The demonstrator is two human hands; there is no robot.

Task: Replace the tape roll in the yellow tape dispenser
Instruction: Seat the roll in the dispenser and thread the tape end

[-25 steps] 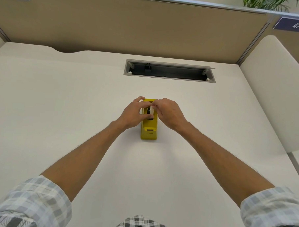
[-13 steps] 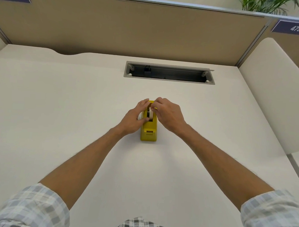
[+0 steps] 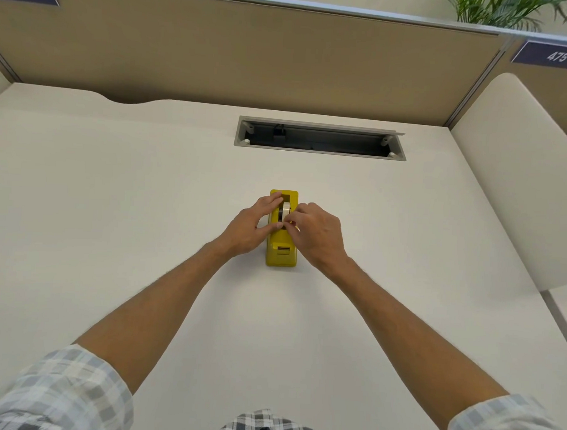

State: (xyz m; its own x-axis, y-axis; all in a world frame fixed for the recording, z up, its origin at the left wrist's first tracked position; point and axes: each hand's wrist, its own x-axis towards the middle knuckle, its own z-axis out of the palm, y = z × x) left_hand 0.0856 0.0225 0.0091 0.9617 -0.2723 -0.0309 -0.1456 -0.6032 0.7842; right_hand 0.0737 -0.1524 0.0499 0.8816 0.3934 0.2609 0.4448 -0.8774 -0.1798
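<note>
— Mid-tabletop, with bare room all round, where's your yellow tape dispenser?
— There; your left hand braces it, your right hand now pinches the seated tape roll, slid nearer you.

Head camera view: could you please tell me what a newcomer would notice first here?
The yellow tape dispenser stands out at the middle of the pale desk, with a tape roll seated upright in its slot. The left hand and right hand close in on it from either side, fingertips at the roll. Behind it, an open cable tray is cut into the desk.
</note>
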